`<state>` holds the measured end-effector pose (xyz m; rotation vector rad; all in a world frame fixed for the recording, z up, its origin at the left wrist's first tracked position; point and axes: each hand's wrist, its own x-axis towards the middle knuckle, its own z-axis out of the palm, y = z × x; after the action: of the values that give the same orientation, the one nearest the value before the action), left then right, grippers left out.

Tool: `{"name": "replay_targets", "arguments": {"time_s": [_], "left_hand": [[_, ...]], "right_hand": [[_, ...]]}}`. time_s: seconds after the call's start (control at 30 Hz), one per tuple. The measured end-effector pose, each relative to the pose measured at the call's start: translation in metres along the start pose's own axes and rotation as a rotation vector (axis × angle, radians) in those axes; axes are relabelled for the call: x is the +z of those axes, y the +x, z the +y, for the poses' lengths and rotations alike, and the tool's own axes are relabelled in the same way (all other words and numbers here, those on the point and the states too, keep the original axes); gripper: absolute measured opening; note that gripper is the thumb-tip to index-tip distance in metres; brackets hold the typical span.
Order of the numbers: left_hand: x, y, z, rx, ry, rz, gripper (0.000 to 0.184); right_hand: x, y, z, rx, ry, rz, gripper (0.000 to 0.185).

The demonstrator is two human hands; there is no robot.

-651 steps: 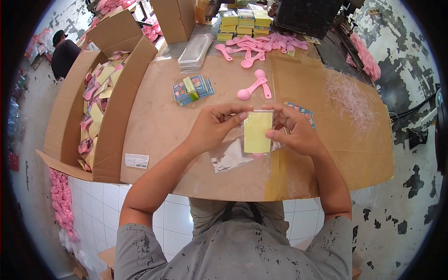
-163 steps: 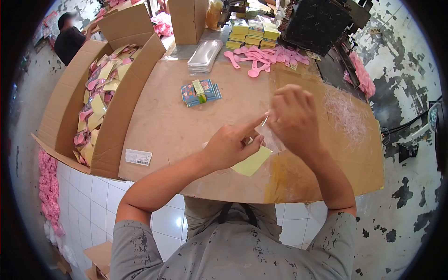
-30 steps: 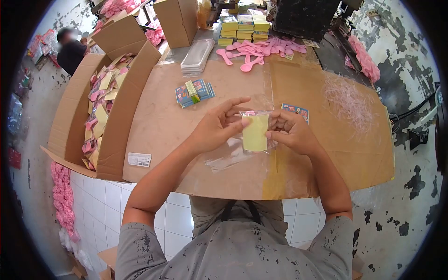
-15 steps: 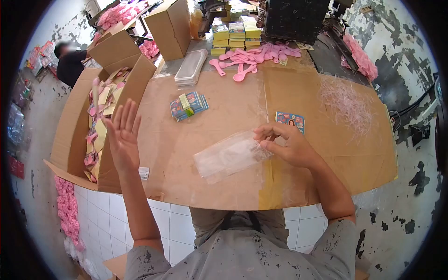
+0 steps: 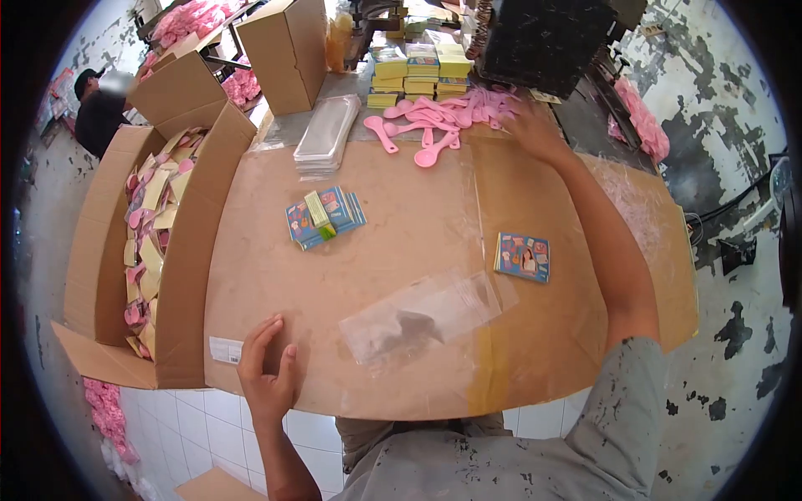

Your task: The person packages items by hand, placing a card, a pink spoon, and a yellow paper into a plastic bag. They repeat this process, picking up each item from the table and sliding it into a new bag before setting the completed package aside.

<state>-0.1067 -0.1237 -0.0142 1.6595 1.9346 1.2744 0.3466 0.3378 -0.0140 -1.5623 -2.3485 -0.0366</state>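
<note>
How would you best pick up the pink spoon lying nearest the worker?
Probably pinch that pink spoon by its round bowl, coming from the near side: the bowl juts clear of the other spoons, while the handle runs back toward them.

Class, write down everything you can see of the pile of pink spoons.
The pile of pink spoons looks like smooth plastic, with rounded bowls and slim handles. They lie loosely, overlapping at many angles, in front of the card stacks. The right hand is at its right end; contact is unclear.
</note>
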Motion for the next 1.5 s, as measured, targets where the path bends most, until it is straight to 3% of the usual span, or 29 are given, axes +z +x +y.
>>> {"name": "replay_targets", "arguments": {"time_s": [0.2, 0.3, 0.43, 0.6, 0.7, 0.8, 1.03, 1.13, 1.17, 1.27, 1.33, 1.5], "left_hand": [[-0.002, 0.002, -0.006, -0.001, 0.04, 0.003, 0.035], [-0.002, 0.004, -0.008, -0.013, 0.034, 0.007, 0.035], [-0.001, 0.006, -0.007, -0.051, 0.001, 0.006, 0.035], [-0.001, 0.004, -0.008, -0.071, -0.02, 0.018, 0.037], [-0.002, 0.004, -0.009, -0.046, -0.037, 0.017, 0.038], [-0.003, 0.003, -0.008, -0.023, -0.031, 0.014, 0.038], [-0.004, 0.002, -0.004, -0.021, -0.017, 0.016, 0.038], [-0.003, 0.002, -0.004, -0.032, -0.013, 0.01, 0.036], [-0.003, 0.002, -0.003, -0.042, -0.018, 0.002, 0.036], [-0.003, 0.002, -0.001, -0.056, -0.021, -0.004, 0.035], [-0.003, 0.001, 0.0, -0.062, -0.016, 0.011, 0.034], [-0.003, 0.002, -0.003, -0.057, -0.054, 0.026, 0.035]], "right_hand": [[0.053, 0.109, 0.029, 0.304, 0.049, -0.171, 0.095], [0.045, 0.106, -0.006, 0.3, 0.062, 0.016, 0.082], [0.076, 0.138, 0.012, 0.286, 0.21, 0.02, 0.077], [0.061, 0.12, 0.011, 0.234, 0.348, -0.143, 0.063], [0.07, 0.088, 0.018, 0.044, 0.062, -0.028, 0.056], [0.041, 0.041, -0.015, 0.107, 0.119, -0.105, 0.052], [-0.031, -0.077, -0.084, -0.2, 0.035, -0.21, 0.042], [-0.076, -0.069, -0.101, 0.03, 0.385, -0.353, 0.035], [-0.069, -0.062, -0.099, -0.058, 0.337, -0.079, 0.03], [-0.037, -0.006, -0.063, 0.012, 0.272, -0.003, 0.032], [0.01, 0.028, -0.026, -0.113, 0.066, 0.109, 0.039], [0.048, 0.091, 0.007, 0.001, -0.106, 0.068, 0.048]]}}
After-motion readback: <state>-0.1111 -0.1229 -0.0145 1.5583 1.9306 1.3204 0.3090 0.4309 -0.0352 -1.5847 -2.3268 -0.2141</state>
